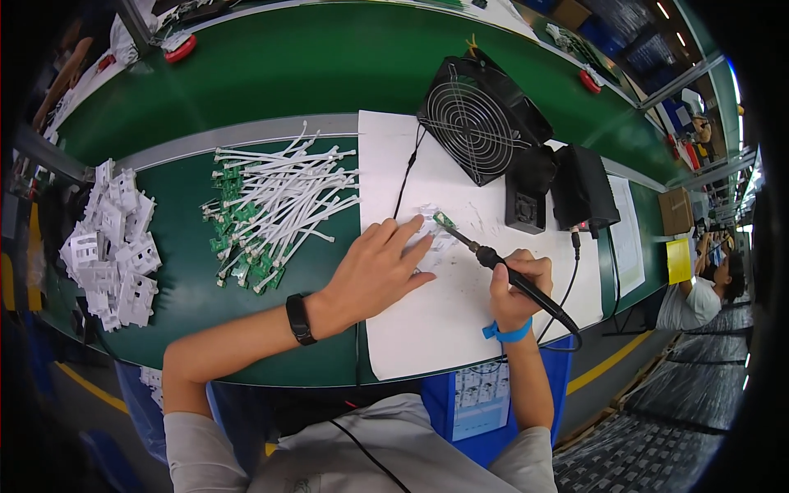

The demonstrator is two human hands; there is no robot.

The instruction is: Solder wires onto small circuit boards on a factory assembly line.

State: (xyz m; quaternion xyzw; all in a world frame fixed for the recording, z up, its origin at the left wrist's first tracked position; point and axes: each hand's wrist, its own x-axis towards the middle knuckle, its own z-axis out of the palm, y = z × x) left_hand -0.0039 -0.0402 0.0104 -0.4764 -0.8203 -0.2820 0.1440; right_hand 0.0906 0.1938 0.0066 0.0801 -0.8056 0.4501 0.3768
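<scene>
My right hand [519, 287] is closed around the black handle of a soldering iron [538, 297]. Its metal tip points up and left, at a small green circuit board [445, 220]. Beside that board, a whitish plastic piece [442, 240] lies on the white sheet [411, 329]. My left hand [374, 267] reaches in from the left with fingers stretched and spread, the fingertips at the edge of this piece. How firmly they touch it I cannot tell. Part of the piece is hidden by the fingers.
White plastic housings [111, 246] are heaped at the far left. Green boards with white cables [271, 205] lie left of the sheet. A black fan [472, 119], a small black stand [526, 201] and a black power unit [583, 189] stand behind. The iron's cord loops at right.
</scene>
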